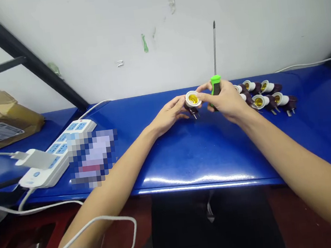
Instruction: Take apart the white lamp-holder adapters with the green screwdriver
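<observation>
A blue workbench (pixel 192 152) meets a scuffed white wall (pixel 90 41) as I hold a lamp socket (pixel 193 99) over it, well to the right of the white power strip (pixel 54 172). My left hand (pixel 167 115) pinches the socket's side between thumb and fingers; my right hand (pixel 229 100) curls round a screwdriver (pixel 216 84), a fingertip meeting the white rim. More sockets (pixel 282 99) lie farther right of the strip. Mine looks light, stiff and smooth, likely slick to turn, its shell perhaps brittle; the dark plug body should give the surest hold, clear of the metal prongs.
</observation>
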A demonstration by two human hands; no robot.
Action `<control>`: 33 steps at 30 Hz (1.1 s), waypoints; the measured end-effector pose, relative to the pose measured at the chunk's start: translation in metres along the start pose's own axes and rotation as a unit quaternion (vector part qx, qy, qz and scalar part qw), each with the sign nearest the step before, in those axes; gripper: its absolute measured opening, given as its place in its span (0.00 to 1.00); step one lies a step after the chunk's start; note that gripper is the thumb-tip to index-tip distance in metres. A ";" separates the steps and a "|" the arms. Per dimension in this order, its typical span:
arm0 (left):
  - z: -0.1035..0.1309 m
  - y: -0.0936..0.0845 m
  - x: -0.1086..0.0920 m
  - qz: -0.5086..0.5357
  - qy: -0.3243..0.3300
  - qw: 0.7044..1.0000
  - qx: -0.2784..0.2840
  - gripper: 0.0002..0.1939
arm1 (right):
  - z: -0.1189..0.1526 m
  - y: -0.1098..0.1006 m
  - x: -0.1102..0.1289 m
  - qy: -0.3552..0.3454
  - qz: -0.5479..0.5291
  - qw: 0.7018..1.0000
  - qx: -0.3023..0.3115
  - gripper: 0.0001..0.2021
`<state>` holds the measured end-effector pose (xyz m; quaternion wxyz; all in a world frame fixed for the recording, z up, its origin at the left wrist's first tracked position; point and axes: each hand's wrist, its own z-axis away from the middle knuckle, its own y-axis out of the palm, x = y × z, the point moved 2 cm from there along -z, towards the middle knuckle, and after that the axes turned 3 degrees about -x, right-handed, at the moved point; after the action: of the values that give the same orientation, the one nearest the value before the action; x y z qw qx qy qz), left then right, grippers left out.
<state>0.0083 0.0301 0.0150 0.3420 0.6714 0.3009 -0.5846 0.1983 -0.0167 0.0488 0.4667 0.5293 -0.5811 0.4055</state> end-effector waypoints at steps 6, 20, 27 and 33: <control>0.004 0.002 -0.008 0.082 -0.028 0.996 0.015 0.27 | 0.005 0.004 0.003 0.007 -0.022 0.999 0.022 0.28; -0.002 -0.020 -0.030 0.212 -0.010 0.945 -0.248 0.16 | -0.005 -0.033 0.008 0.113 0.101 0.984 0.089 0.11; 0.002 -0.034 -0.030 0.206 -0.035 0.947 -0.243 0.18 | 0.007 -0.035 0.025 0.080 0.142 0.974 0.155 0.21; 0.002 -0.033 -0.028 0.194 -0.034 0.954 -0.225 0.20 | 0.017 -0.025 0.038 0.058 0.234 0.956 0.169 0.24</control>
<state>-0.0231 0.0478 0.0394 0.6012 0.6022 0.2763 -0.4468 0.2210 -0.0449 0.0814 0.2956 0.4255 -0.5836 0.6253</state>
